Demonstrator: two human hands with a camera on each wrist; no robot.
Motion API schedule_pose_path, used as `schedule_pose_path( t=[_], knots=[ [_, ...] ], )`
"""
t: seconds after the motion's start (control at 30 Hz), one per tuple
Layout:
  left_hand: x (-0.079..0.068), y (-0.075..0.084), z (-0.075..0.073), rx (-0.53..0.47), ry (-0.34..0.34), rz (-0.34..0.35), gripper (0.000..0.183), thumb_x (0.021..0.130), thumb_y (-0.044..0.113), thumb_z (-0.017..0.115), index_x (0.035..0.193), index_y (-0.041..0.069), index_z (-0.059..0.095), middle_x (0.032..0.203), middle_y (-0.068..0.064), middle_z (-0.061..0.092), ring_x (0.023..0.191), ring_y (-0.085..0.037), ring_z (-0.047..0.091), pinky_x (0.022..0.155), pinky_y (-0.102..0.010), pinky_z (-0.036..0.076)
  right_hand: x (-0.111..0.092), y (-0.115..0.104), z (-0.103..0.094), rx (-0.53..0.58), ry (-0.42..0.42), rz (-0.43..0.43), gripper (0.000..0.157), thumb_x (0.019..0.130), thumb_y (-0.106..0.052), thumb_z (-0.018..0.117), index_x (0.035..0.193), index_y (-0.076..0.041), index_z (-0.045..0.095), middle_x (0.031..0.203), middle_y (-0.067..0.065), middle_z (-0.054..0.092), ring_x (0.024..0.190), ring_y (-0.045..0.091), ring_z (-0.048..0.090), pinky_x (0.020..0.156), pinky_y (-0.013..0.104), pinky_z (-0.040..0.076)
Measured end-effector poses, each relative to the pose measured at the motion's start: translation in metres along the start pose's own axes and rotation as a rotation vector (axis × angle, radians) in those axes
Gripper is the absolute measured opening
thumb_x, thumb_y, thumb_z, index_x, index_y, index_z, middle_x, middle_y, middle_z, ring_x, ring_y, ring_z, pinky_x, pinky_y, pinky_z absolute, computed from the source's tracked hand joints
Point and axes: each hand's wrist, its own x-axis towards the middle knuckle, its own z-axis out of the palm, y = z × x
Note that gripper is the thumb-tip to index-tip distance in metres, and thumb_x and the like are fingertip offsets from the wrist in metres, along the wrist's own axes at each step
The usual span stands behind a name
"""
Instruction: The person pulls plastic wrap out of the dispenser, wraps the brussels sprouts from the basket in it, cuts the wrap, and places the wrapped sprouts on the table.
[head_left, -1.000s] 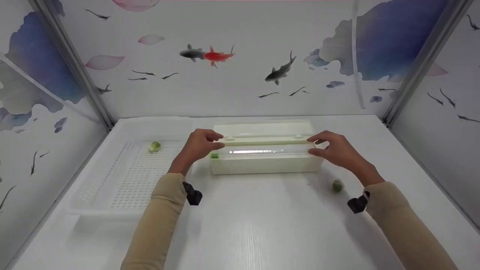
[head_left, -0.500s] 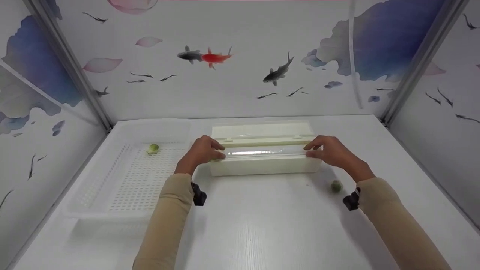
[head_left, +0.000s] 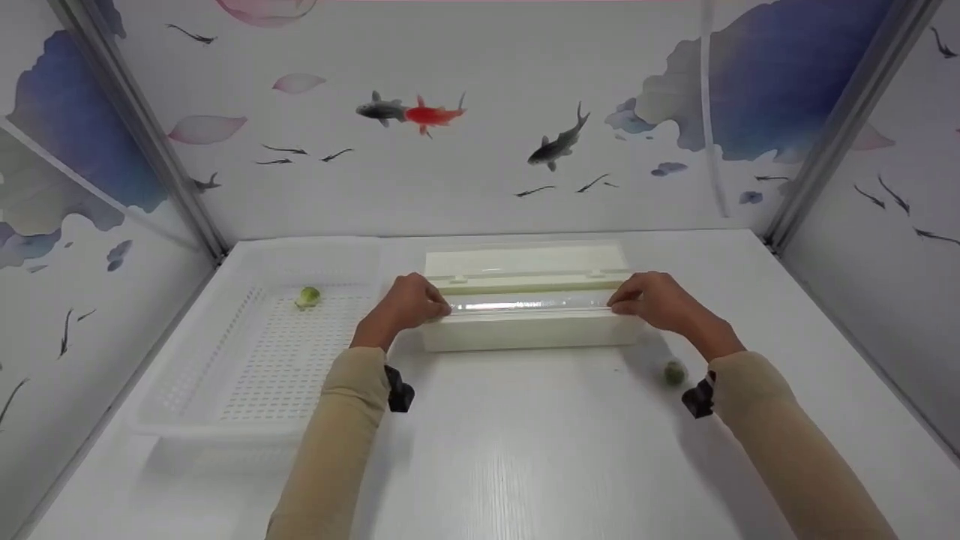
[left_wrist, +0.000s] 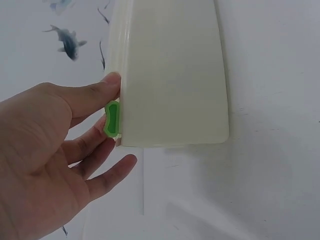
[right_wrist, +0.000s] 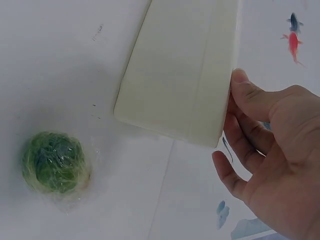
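Note:
A cream plastic-wrap dispenser [head_left: 529,335] stands mid-table, its lid [head_left: 525,261] tipped back. Clear plastic wrap [head_left: 529,301] shines along its top opening. At the left end, my left hand [head_left: 409,301] pinches the wrap's edge between thumb and forefinger. My right hand [head_left: 654,300] does the same at the opposite end. Below the left thumb, a green slide cutter [left_wrist: 113,119] sits at the dispenser's corner. Both thumbs lie along the top front edge, with the other fingers behind it. In the right wrist view, a film-wrapped Brussels sprout [right_wrist: 56,162] lies near the dispenser.
To the left stands a white perforated basket [head_left: 217,430] with one pale green Brussels sprout [head_left: 308,297] inside. Printed wall panels [head_left: 480,187] enclose the white table [head_left: 517,457] at the back and both sides.
Both hands have come down a little toward the dispenser's front edge and closed thumb to forefinger. The left hand has come over the green cutter, hiding it in the head view.

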Motion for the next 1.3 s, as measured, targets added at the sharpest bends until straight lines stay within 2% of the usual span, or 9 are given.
schedule_pose_path(
  t=[0.1,0.23,0.4,0.57,0.73,0.93,1.07,1.3],
  knots=[
    [0.000,0.000,0.001,0.003,-0.007,-0.007,0.022,0.096,0.018,0.067,0.107,0.001,0.077,0.118,-0.016,0.072,0.120,-0.032,0.059,0.100,-0.044,0.051,0.002,0.003,0.002,0.011,0.008,0.022,0.016,0.096,-0.012,0.067,0.107,-0.005,0.076,0.108,0.015,0.071,0.101,0.028,0.063,0.081,0.037,0.056],
    [0.001,0.001,0.002,0.017,-0.028,-0.011,0.026,0.100,0.019,0.061,0.111,0.000,0.074,0.123,-0.018,0.067,0.132,-0.036,0.044,0.109,-0.048,0.044,0.004,0.003,0.006,-0.008,0.037,-0.003,0.014,0.098,-0.012,0.065,0.103,-0.003,0.074,0.101,0.015,0.070,0.092,0.025,0.063,0.077,0.035,0.054],
    [0.001,0.003,-0.001,0.015,-0.024,0.016,0.031,0.104,0.018,0.054,0.120,-0.003,0.068,0.119,-0.019,0.068,0.122,-0.035,0.052,0.105,-0.046,0.047,0.004,0.000,0.009,-0.029,0.086,-0.019,0.014,0.100,-0.009,0.060,0.102,0.001,0.070,0.100,0.017,0.066,0.089,0.026,0.060,0.080,0.040,0.052],
    [0.001,0.004,-0.003,-0.040,-0.009,0.019,0.032,0.107,0.019,0.047,0.125,-0.004,0.061,0.123,-0.020,0.064,0.111,-0.030,0.059,0.099,-0.045,0.050,0.005,-0.005,0.008,-0.007,0.129,0.002,0.018,0.104,-0.010,0.053,0.109,0.004,0.064,0.106,0.021,0.062,0.094,0.031,0.060,0.084,0.045,0.051],
    [0.005,0.003,-0.004,-0.081,0.024,-0.002,0.031,0.109,0.019,0.042,0.125,-0.002,0.056,0.127,-0.018,0.061,0.114,-0.028,0.057,0.102,-0.045,0.048,0.009,-0.011,0.008,0.000,0.154,0.033,0.020,0.106,-0.012,0.049,0.114,0.004,0.060,0.111,0.024,0.064,0.102,0.038,0.062,0.086,0.048,0.052],
    [0.010,0.004,-0.007,-0.114,0.066,0.014,0.030,0.109,0.020,0.040,0.122,-0.001,0.056,0.125,-0.017,0.063,0.120,-0.030,0.057,0.105,-0.046,0.047,0.012,-0.014,0.005,-0.006,0.188,0.078,0.018,0.106,-0.013,0.049,0.113,0.001,0.059,0.114,0.023,0.069,0.107,0.039,0.064,0.085,0.048,0.052],
    [0.010,0.006,-0.010,-0.187,0.072,0.017,0.031,0.110,0.023,0.039,0.123,0.000,0.055,0.124,-0.018,0.065,0.122,-0.032,0.057,0.103,-0.046,0.050,0.014,-0.015,0.002,-0.007,0.212,0.081,0.021,0.107,-0.017,0.049,0.113,0.000,0.058,0.112,0.022,0.070,0.104,0.038,0.065,0.081,0.046,0.051],
    [0.013,0.009,-0.012,-0.374,0.113,0.039,0.028,0.110,0.017,0.039,0.123,-0.004,0.052,0.120,-0.022,0.061,0.115,-0.031,0.062,0.099,-0.038,0.056,0.017,-0.015,-0.004,0.084,0.247,0.036,0.021,0.107,-0.013,0.047,0.113,0.004,0.058,0.106,0.024,0.067,0.101,0.036,0.065,0.087,0.049,0.055]
  ],
)
